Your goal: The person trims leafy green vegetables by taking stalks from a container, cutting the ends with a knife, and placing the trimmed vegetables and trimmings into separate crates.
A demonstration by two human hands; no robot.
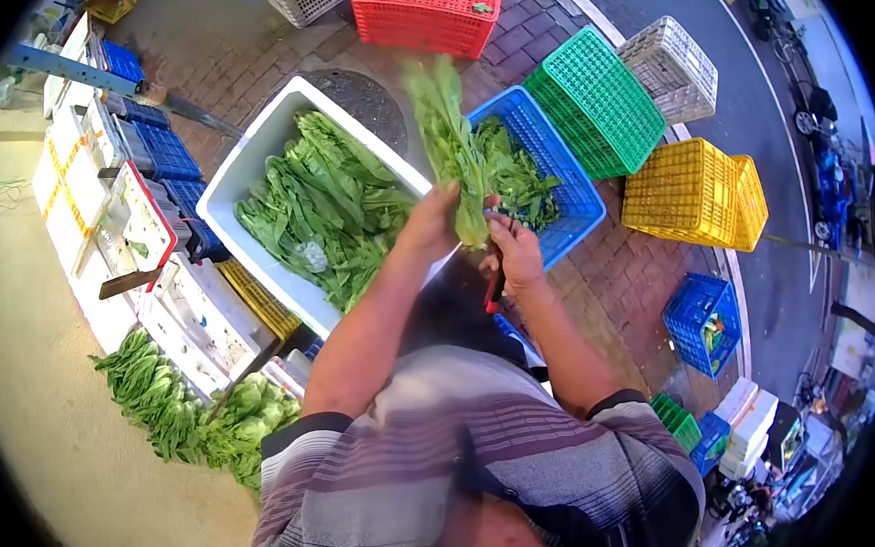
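My left hand is closed around a bunch of long-leaf lettuce, held upright with its leaves pointing away from me and its stem end towards me. Close beside the stem end, my right hand grips a cutting tool with a red and black handle; its blade is hard to make out, so I cannot tell its exact kind. To the left stands a white foam box full of similar greens. Under and beyond my right hand, a blue crate contains more leaves.
Red, green and yellow crates stand ahead and to the right on the brick pavement. A smaller blue crate holds scraps. Heaped greens and white foam boxes lie left. A road runs along the right.
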